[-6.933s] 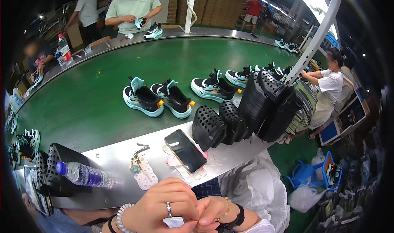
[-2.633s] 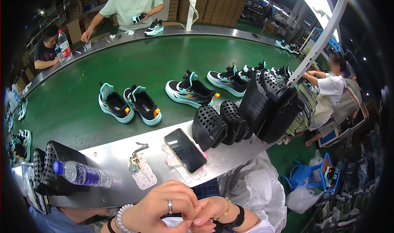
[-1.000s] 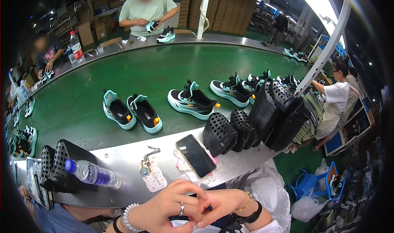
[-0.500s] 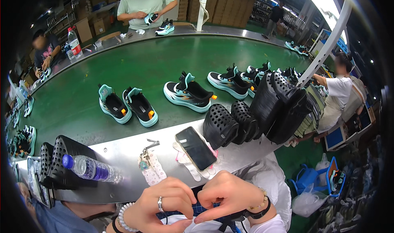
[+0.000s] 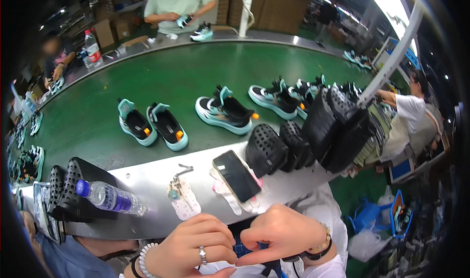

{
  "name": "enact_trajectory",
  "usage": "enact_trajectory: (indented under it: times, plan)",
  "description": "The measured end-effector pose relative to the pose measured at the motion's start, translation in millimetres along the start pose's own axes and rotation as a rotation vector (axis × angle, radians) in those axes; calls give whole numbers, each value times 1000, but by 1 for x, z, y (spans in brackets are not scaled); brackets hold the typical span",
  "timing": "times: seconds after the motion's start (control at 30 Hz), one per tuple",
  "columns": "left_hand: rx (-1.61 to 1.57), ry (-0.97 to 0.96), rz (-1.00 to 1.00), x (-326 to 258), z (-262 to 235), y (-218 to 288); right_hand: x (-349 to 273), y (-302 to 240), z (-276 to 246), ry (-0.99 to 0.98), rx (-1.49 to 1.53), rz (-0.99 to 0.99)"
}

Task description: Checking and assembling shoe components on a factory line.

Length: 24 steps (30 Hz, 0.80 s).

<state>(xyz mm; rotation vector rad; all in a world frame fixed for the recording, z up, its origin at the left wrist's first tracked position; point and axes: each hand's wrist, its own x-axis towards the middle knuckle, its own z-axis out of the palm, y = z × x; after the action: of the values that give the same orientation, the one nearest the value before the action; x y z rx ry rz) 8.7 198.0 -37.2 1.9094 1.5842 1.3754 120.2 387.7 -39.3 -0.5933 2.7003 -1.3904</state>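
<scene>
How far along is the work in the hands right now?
Done: nothing finished shows by the hands. In hand: the left hand and right hand pinch a small dark blue piece between them, below the metal ledge. Left: teal-and-black shoes lie untouched on the green belt.

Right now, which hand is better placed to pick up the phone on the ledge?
Probably the right hand: it sits just below the black phone, while the left hand lies nearer the key tag.
</scene>
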Motion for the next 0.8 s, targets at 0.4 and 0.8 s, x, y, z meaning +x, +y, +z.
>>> enact_trajectory:
  times: [0.4, 0.8]
  plan:
    - [226, -104, 97, -30, 28, -7, 8, 15, 21, -396, 91, 194]
    - [178, 49, 160, -40, 40, -12, 5, 61, 32, -750, 189, 453]
